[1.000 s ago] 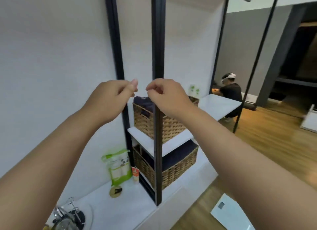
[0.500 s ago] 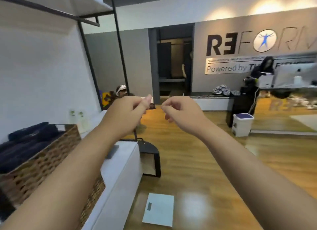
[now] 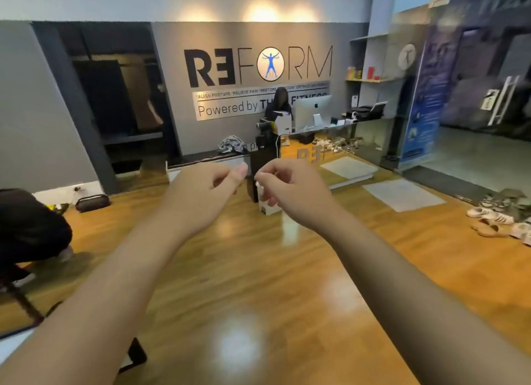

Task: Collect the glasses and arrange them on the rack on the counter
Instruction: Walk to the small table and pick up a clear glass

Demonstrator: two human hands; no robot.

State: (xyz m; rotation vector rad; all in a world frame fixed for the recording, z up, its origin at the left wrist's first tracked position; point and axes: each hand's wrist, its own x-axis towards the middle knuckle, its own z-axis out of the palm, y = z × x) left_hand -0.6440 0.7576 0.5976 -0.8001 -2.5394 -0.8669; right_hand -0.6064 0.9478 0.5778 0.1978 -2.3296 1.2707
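Both arms stretch out in front of me at chest height over a wooden floor. My left hand [image 3: 205, 190] has its fingers curled in and its thumb pointing right, with nothing in it. My right hand [image 3: 288, 190] is curled the same way, empty, a small gap from the left thumb. No glasses, no rack and no counter are in view.
A reception desk [image 3: 324, 131] with a computer monitor [image 3: 313, 111] stands at the back, a person behind it. A white bin [image 3: 268, 205] sits on the floor past my hands. Another person crouches at the left [image 3: 28, 226]. Shoes [image 3: 500, 218] lie at the right.
The view has swung right, from the shelf unit with wicker baskets to the open room and reception desk. Both hands stayed raised and curled, close together.
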